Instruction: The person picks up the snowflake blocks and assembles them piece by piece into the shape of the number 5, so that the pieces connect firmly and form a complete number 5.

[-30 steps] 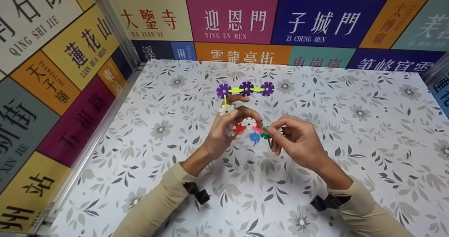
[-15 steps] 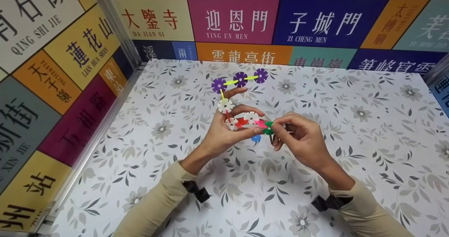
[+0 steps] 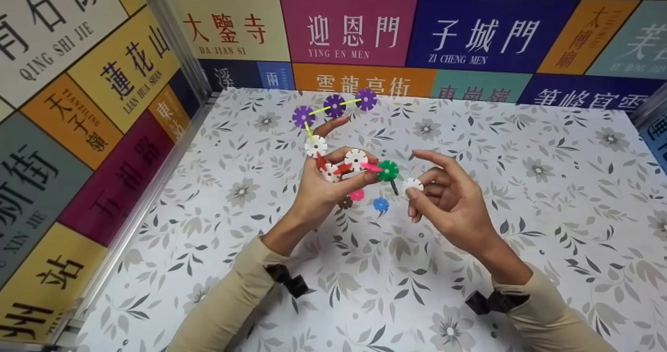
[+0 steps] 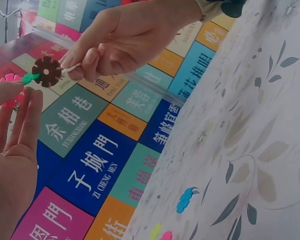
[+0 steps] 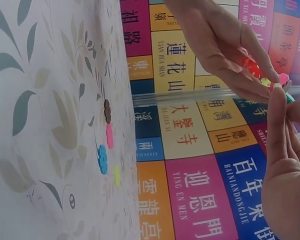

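My left hand (image 3: 318, 195) pinches a chain of slotted snowflake discs between thumb and fingers, raised over the table. At its far end are purple discs (image 3: 334, 106) joined by thin yellow ones; white discs (image 3: 316, 146) and red discs (image 3: 342, 169) follow along the palm. Past the thumb tip come a pink disc and a green disc (image 3: 387, 171), then a brown disc (image 4: 46, 72) seen edge-on from the head. Between thumb and fingers, my right hand (image 3: 453, 201) holds a white disc (image 3: 414, 185); its edge meets the brown disc in the left wrist view. The right index finger stretches out.
Loose on the floral tabletop (image 3: 365, 300), below the hands, lie a blue disc (image 3: 381, 204), a pink disc (image 3: 356, 195) and a brown disc (image 3: 345, 203). A yellow disc (image 5: 117, 176) lies near them. Panels with printed characters (image 3: 349, 31) border the table at the back and left.
The chain has risen and shifted left with my left hand. My right fingers have come off the green disc and show the white disc clearly. Loose pink and brown discs have come into view.
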Demonstrator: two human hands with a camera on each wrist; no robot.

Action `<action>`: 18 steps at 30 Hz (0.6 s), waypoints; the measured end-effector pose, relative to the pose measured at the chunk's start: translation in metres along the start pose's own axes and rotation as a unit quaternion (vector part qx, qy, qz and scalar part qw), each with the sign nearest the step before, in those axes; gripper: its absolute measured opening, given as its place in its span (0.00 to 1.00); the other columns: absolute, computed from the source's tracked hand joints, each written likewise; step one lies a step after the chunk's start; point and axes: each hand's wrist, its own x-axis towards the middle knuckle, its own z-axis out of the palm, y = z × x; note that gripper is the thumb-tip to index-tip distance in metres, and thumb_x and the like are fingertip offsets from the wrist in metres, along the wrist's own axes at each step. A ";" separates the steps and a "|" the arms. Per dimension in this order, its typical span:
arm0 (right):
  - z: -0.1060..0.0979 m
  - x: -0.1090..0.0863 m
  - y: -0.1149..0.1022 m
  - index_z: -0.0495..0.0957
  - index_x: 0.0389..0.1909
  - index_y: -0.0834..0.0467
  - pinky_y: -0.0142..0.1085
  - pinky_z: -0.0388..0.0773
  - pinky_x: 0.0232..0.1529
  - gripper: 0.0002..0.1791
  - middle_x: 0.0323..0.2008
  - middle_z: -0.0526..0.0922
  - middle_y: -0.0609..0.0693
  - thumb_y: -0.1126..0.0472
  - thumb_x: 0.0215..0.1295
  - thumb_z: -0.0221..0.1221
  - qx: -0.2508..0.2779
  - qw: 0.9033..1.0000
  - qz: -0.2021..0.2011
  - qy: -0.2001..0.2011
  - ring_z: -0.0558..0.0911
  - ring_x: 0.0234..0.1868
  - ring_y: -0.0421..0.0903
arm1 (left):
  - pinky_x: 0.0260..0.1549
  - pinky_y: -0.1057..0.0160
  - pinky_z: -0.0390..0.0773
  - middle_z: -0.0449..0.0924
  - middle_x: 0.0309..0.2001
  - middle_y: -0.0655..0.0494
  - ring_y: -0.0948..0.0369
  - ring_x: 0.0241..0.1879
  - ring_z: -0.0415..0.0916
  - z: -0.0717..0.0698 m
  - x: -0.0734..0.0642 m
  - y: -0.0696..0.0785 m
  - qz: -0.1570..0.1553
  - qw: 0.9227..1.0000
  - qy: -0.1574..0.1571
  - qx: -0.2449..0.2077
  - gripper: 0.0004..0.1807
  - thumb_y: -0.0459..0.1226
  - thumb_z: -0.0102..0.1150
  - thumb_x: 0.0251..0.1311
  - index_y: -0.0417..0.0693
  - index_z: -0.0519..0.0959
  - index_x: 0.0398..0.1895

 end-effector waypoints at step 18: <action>0.007 -0.003 -0.005 0.71 0.73 0.69 0.33 0.87 0.26 0.33 0.35 0.84 0.56 0.83 0.67 0.63 -0.036 0.998 -0.036 -0.040 0.85 0.25 0.45 | 0.57 0.51 0.91 0.90 0.52 0.43 0.51 0.51 0.90 -0.003 -0.001 0.001 0.001 1.000 0.001 0.023 0.51 0.24 0.73 0.63 0.53 0.55 0.84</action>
